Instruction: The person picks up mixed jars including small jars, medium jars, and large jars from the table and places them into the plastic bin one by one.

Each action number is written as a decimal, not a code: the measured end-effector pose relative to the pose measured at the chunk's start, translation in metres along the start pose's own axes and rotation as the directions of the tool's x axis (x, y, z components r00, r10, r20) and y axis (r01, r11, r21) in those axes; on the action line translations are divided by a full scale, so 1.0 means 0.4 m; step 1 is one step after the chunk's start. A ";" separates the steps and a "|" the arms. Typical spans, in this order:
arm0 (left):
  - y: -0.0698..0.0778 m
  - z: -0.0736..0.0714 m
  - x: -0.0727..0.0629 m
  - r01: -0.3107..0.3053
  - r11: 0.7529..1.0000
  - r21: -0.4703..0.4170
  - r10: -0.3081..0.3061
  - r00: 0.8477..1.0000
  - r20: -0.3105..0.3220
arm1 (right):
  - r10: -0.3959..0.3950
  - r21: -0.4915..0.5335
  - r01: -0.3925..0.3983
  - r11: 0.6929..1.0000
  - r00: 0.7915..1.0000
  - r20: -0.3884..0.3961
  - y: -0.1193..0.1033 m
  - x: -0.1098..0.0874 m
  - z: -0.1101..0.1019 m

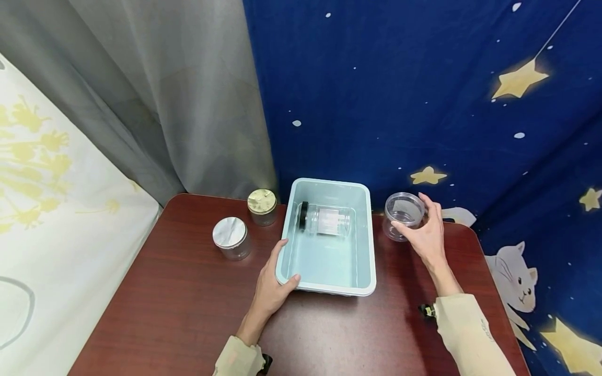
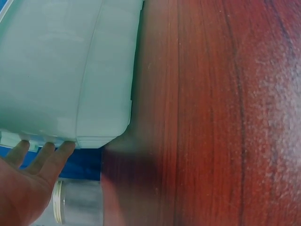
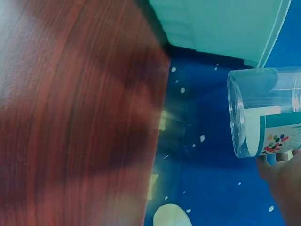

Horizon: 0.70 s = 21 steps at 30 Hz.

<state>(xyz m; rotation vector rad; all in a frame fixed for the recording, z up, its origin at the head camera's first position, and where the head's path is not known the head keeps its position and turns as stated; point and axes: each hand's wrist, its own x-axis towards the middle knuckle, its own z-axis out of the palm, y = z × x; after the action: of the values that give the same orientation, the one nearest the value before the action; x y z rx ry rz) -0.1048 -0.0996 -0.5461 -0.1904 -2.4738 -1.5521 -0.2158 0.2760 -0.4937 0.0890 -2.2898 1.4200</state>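
A pale blue plastic tub [image 1: 326,288] stands on the table, and inside it a clear jar with a black lid [image 1: 329,220] lies on its side. My left hand [image 1: 271,287] holds the tub's near left corner, thumb over the front rim. In the left wrist view, the fingers [image 2: 56,160] touch the tub's outer side. To the right of the tub, my right hand [image 1: 428,235] grips a clear plastic jar [image 1: 403,211] near its rim, thumb and fingers on opposite sides. No lid shows on this jar; a printed label [image 3: 280,134] appears on its wall.
Left of the tub stand a jar with a silver lid [image 1: 230,233] and one with a gold-coloured lid [image 1: 262,201]. Beneath everything is a dark red wooden table [image 1: 188,308]. A blue curtain [image 1: 376,78] and a grey curtain [image 1: 202,94] hang behind its far edge.
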 end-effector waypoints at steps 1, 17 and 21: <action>0.000 0.000 0.000 -0.003 1.000 0.002 0.003 1.000 -0.001 | -0.008 0.022 0.008 1.000 1.000 -0.003 -0.007 0.001 0.001; -0.005 0.003 0.000 -0.017 1.000 0.012 0.017 1.000 -0.007 | -0.100 -0.013 0.101 0.995 0.994 0.032 -0.150 -0.013 -0.012; -0.006 0.002 -0.001 -0.014 1.000 0.009 0.014 1.000 -0.005 | -0.101 -0.025 0.102 0.994 0.994 0.041 -0.157 -0.011 -0.013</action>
<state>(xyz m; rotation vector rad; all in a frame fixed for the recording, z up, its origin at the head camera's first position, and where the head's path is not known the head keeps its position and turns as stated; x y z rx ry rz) -0.1050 -0.0998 -0.5485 -0.2011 -2.4694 -1.5344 -0.1927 0.2502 -0.4411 0.2248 -2.3011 1.3475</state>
